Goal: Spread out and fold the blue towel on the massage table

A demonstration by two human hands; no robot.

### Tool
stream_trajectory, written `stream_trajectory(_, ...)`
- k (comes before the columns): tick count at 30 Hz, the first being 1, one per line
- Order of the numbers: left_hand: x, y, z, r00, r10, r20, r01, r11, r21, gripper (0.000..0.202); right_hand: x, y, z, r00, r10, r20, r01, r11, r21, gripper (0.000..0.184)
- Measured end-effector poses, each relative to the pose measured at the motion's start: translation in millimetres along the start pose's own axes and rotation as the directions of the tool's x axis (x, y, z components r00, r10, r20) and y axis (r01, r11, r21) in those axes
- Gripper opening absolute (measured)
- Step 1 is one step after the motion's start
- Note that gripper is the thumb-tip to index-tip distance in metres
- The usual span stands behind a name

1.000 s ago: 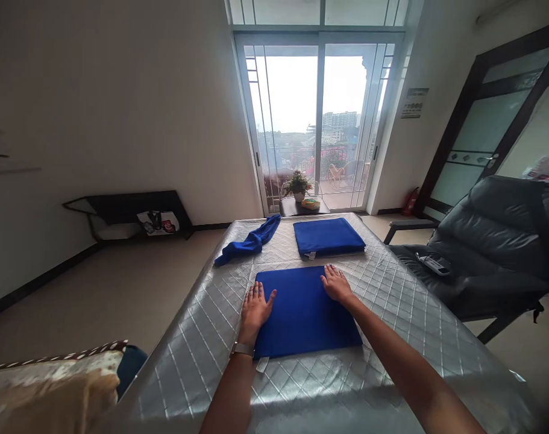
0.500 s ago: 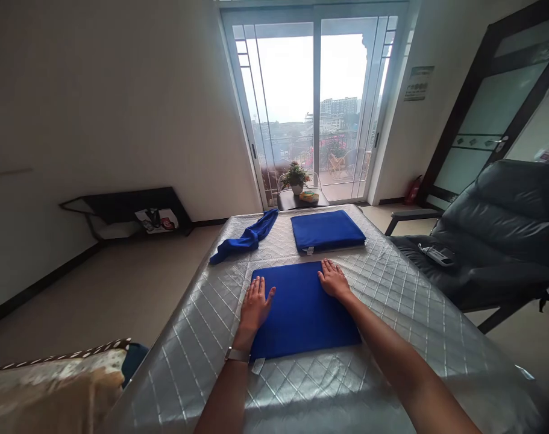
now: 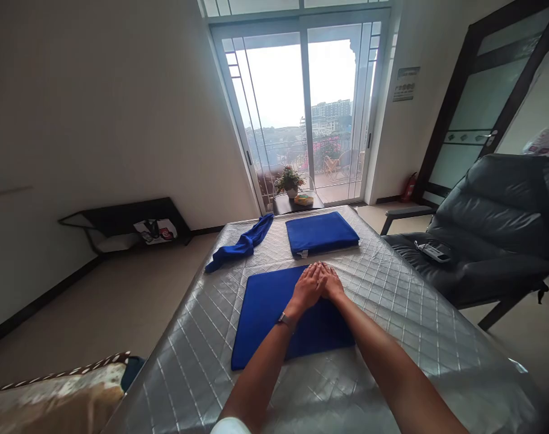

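Note:
A flat, folded blue cloth lies on the silver quilted table cover in front of me. My left hand rests flat near its far right corner, fingers stretched forward. Right beside it, partly hidden behind it, my right hand lies flat too, the two hands touching. Neither hand holds anything. Beyond them sits a second, thicker folded blue cloth with a small white tag at its near edge. A crumpled strip of blue cloth lies at the far left of the cover.
Behind the far edge, a small dark table carries a potted plant and a tissue pack. A black reclining chair stands at the right. A black rack with a bag is by the left wall.
My left hand has moved right across the cloth, from its left edge to beside my right hand. My right hand stays near the far right corner. The view has shifted slightly.

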State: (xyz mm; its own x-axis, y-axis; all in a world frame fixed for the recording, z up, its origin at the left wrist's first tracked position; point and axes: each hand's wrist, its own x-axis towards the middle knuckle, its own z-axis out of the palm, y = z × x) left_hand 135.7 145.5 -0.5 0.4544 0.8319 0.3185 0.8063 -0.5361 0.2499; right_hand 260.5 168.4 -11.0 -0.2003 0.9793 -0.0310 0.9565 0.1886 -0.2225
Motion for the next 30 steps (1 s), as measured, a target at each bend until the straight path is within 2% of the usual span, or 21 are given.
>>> stream_trajectory(2,16.9,-2.6,9.3,0.994,-0.09,0.058,0.089,0.996,0.027,0.062,-0.4,1.2,0.7,1.0,-0.001,-0.009,0.001,1.0,0.002,0.067)
stream_trajectory(4,23.3,-6.1,18.8,0.982,-0.159,0.106,0.154,0.987,0.052,0.063,-0.2,2.3,2.1,1.0,-0.003,-0.012,0.003,1.0,0.006,0.068)
stream_trajectory(7,20.2,-11.8,28.2,0.971,-0.203,0.123,0.199,0.979,0.046,0.068,0.6,2.7,3.6,1.0,-0.001,-0.015,0.001,1.0,0.007,0.068)
stream_trajectory(10,12.3,-20.1,29.0,0.965,-0.234,0.12,0.231,0.972,0.042,0.074,1.9,0.8,3.8,0.999,0.016,-0.031,-0.016,1.0,0.017,0.065)
stream_trajectory(15,-6.0,-51.4,16.0,0.938,-0.336,0.09,0.327,0.94,0.102,0.076,4.6,-3.4,4.2,0.997,0.061,-0.04,-0.059,0.998,0.036,0.067)
stream_trajectory(24,-67.3,-148.6,-26.5,0.835,-0.55,0.014,0.532,0.814,0.234,0.078,7.8,-2.0,7.2,0.997,0.067,-0.04,-0.066,0.998,0.016,0.068)
stream_trajectory(27,-78.5,-161.2,-31.8,0.814,-0.581,-0.011,0.567,0.79,0.232,0.081,8.3,-2.1,6.9,0.997,0.068,-0.03,-0.068,0.998,0.004,0.069)
stream_trajectory(30,-80.1,-160.7,-32.5,0.811,-0.585,-0.015,0.571,0.786,0.235,0.085,8.8,-1.6,7.2,0.997,0.07,-0.041,-0.071,0.998,-0.001,0.069)
